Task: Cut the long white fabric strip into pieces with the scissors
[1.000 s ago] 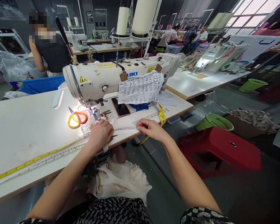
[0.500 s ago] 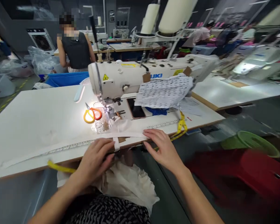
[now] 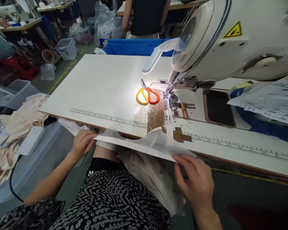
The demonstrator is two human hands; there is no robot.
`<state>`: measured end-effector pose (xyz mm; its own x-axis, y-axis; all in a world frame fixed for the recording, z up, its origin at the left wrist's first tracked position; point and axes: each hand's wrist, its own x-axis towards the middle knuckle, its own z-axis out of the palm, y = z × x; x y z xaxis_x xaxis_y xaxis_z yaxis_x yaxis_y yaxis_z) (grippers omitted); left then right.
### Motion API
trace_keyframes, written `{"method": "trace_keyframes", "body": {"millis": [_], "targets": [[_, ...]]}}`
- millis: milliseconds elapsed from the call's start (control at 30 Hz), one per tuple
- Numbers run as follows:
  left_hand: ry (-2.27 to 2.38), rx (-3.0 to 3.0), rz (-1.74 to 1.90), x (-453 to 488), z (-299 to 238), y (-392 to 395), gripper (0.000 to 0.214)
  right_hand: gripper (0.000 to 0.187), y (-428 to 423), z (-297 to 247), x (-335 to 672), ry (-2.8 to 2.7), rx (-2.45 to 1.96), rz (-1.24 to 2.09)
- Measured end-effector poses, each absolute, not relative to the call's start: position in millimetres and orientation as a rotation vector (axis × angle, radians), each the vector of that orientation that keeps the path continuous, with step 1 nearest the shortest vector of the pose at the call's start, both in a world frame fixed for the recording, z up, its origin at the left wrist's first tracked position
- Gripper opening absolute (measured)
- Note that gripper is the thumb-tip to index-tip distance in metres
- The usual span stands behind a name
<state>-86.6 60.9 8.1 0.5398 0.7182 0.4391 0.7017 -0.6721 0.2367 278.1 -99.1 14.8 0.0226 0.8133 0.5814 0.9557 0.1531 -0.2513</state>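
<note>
A white fabric strip (image 3: 134,146) is stretched between my two hands, just in front of the table's near edge. My left hand (image 3: 83,144) pinches it on the left, and a loose white end hangs beyond that hand. On the right, my right hand (image 3: 194,175) grips the strip between thumb and fingers. Sheer white cloth (image 3: 156,142) rises from the strip over the table edge. More pale cloth (image 3: 156,179) hangs down over my lap. Behind the strip, small scissors (image 3: 147,95) with yellow and orange handles lie beside the needle area of the sewing machine (image 3: 230,41).
A phone (image 3: 219,108) and printed paper (image 3: 271,95) are at the right of the white table (image 3: 105,83). Printed rulers run along its front. A plastic bin (image 3: 55,153) with beige cloth stands at the left. Beyond the blue fabric bin (image 3: 136,46) is a person (image 3: 147,19).
The view has turned left and come closer to the table. The strip, which lay along the tabletop, is now lifted off and held taut before its edge, with both hands gripping it.
</note>
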Motion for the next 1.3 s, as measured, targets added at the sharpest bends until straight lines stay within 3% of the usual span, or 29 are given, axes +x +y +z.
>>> {"method": "trace_keyframes", "body": {"millis": [233, 333, 467, 600, 700, 800, 900, 967, 1033, 1133, 1300], "targets": [[1.406, 2.448, 0.288, -114, -73, 54, 0.039, 0.024, -101, -26, 244, -1.960, -1.777, 0.216], [1.510, 2.357, 0.383, -109, -82, 50, 0.055, 0.025, -113, -36, 249, -1.768, -1.943, 0.353], [1.582, 2.144, 0.670, -76, -57, 34, 0.043, 0.031, -120, -45, 246, -1.659, -1.999, 0.490], [1.113, 1.791, 0.379, -13, -28, 6, 0.032, 0.029, -114, -41, 231, -1.604, -1.963, 0.501], [0.778, 1.491, 0.155, 33, -19, -13, 0.036, 0.023, -112, -22, 221, -1.514, -1.916, 0.524], [0.720, 1.181, 0.235, 65, -13, -24, 0.038, 0.017, -114, 4, 215, -1.555, -1.800, 0.524], [0.682, 0.995, 0.327, 78, 3, -23, 0.041, 0.010, -113, 26, 216, -1.625, -1.726, 0.310], [0.566, 1.048, 0.216, 78, 19, -19, 0.042, 0.018, -110, 37, 220, -1.652, -1.652, 0.265], [0.431, 1.213, 0.028, 73, 37, -13, 0.042, 0.025, -106, 46, 226, -1.734, -1.521, 0.446], [0.354, 1.477, -0.117, 55, 61, 2, 0.039, 0.017, -103, 59, 235, -1.811, -1.389, 0.816], [0.465, 1.802, -0.130, -1, 92, 49, 0.026, 0.023, -119, 86, 272, -1.902, -1.643, 0.930]]}}
